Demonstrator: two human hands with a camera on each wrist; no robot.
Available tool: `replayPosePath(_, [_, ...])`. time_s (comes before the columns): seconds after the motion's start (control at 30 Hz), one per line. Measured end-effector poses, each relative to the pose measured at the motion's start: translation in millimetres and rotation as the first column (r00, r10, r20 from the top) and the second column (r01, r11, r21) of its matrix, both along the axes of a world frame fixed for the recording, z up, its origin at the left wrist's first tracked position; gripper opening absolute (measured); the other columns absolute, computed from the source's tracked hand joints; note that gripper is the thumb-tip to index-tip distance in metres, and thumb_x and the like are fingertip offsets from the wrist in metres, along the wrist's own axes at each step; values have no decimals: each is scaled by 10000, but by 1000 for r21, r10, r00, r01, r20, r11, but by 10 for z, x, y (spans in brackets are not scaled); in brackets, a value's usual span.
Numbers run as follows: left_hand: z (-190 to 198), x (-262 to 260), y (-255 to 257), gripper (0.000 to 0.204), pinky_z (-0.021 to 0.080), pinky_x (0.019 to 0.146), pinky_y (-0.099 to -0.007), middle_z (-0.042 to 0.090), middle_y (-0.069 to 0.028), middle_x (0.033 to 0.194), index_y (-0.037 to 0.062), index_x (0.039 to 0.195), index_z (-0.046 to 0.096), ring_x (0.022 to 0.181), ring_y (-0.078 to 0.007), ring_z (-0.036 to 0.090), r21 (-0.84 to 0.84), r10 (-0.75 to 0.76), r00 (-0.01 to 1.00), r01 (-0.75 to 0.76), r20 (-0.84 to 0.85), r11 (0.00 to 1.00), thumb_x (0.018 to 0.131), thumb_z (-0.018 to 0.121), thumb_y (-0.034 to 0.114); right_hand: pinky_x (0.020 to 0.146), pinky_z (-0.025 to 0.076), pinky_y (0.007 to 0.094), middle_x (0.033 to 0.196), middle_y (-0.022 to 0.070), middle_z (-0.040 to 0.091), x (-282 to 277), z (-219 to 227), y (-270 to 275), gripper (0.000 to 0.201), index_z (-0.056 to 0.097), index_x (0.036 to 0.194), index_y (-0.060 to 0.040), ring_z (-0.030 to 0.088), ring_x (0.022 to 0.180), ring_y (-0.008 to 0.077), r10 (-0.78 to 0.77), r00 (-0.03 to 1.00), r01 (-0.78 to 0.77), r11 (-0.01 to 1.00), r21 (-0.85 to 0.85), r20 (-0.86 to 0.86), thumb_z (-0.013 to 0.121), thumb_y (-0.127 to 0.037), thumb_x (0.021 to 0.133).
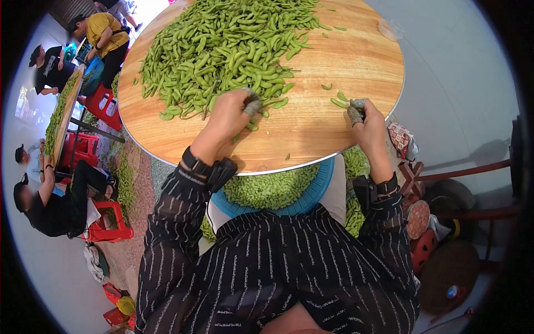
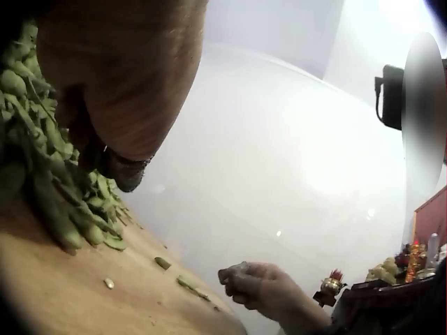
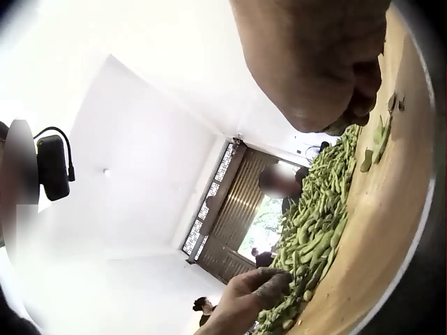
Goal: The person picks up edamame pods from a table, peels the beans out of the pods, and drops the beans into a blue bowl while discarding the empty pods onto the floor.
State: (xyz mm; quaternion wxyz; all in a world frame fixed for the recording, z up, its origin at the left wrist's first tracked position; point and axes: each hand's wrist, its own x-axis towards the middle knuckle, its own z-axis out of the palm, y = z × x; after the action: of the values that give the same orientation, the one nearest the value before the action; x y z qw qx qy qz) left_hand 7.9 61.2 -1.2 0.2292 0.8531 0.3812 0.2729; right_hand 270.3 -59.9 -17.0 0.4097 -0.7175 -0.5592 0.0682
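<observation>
A heap of green soybean pods (image 1: 222,55) covers much of the round wooden table (image 1: 350,61). At its near edge, my left hand (image 1: 227,114) has its fingers curled down among the pods; I cannot tell whether it grips one. Grey coverings show on fingertips of both hands. Farther right, my right hand (image 1: 370,128) is over the table's edge, thumb and forefinger bent toward each other with no pod visible between them. A few loose pods (image 1: 338,103) lie just left of its fingertips. Below the table edge, a blue basin (image 1: 329,181) contains shelled green beans (image 1: 267,189).
A clear plastic cup (image 1: 391,29) is at the table's far right edge. Several people sit or stand around another pod-covered table (image 1: 61,117) at left, beside red stools (image 1: 105,222). Pods litter the floor (image 1: 127,183). Wooden furniture (image 1: 467,172) stands at right.
</observation>
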Motion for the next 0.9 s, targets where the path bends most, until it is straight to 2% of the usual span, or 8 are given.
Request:
replayPosePath(0.2, [-170,303,186,84,437,606,-414,555,-181,727,-9,721,539,705,-343,550,217,51,919,38,-391,976,643,524,19,603,414,270,713,156,562,-165,-46,-89,208,544,886,23,540,649,210,127,975,-110,989,102,-183,473,57,694])
replayPosePath(0.27, [-178,315,180,104,428,603,-420,548,-177,735,-4,739,544,706,-350,539,231,57,906,47,-420,972,675,547,79,645,411,236,742,84,579,-251,-101,-130,228,554,939,26,516,711,112,205,933,-182,978,103,-297,488,42,721])
replayPosePath(0.53, [-110,244,61,113,424,616,-414,538,-180,750,-1,766,544,704,-362,522,298,79,902,56,-423,953,697,555,87,601,395,203,729,11,523,-730,-133,-108,248,538,958,36,451,654,69,340,669,-404,913,60,-661,418,56,742])
replayPosePath(0.63, [-1,48,34,81,441,560,-370,567,-154,739,-18,730,522,679,-290,563,198,75,979,-37,-189,980,717,525,61,573,383,197,743,0,519,-811,-133,-85,288,533,959,32,439,631,68,402,523,-436,884,170,-751,380,75,719])
replayPosePath(0.67, [43,-29,24,101,436,538,-328,570,-119,737,-11,742,518,663,-234,561,-147,18,996,-5,83,989,756,522,88,573,383,197,743,0,519,-830,-114,-71,288,533,959,32,439,631,68,404,522,-438,883,170,-751,380,75,719])
replayPosePath(0.73, [196,-130,-92,118,394,485,-202,554,-32,700,19,785,509,588,-82,514,-623,98,901,210,423,754,828,507,129,565,374,183,768,-5,521,-875,-32,-58,295,535,952,21,432,626,59,411,430,-502,849,165,-804,377,80,711])
replayPosePath(0.83, [224,-185,-363,106,375,463,-177,545,-33,648,32,811,506,520,-56,482,-709,148,799,411,583,573,824,518,137,561,362,166,769,0,523,-1019,167,-61,264,542,937,8,425,629,43,355,225,-511,836,200,-907,396,67,724])
replayPosePath(0.9, [216,-181,-524,112,352,443,-181,516,-17,602,29,816,497,474,-59,446,-716,142,809,406,571,568,827,518,138,552,351,161,750,-5,519,-1070,236,-73,237,545,918,1,421,624,37,379,209,-535,816,219,-901,411,56,732])
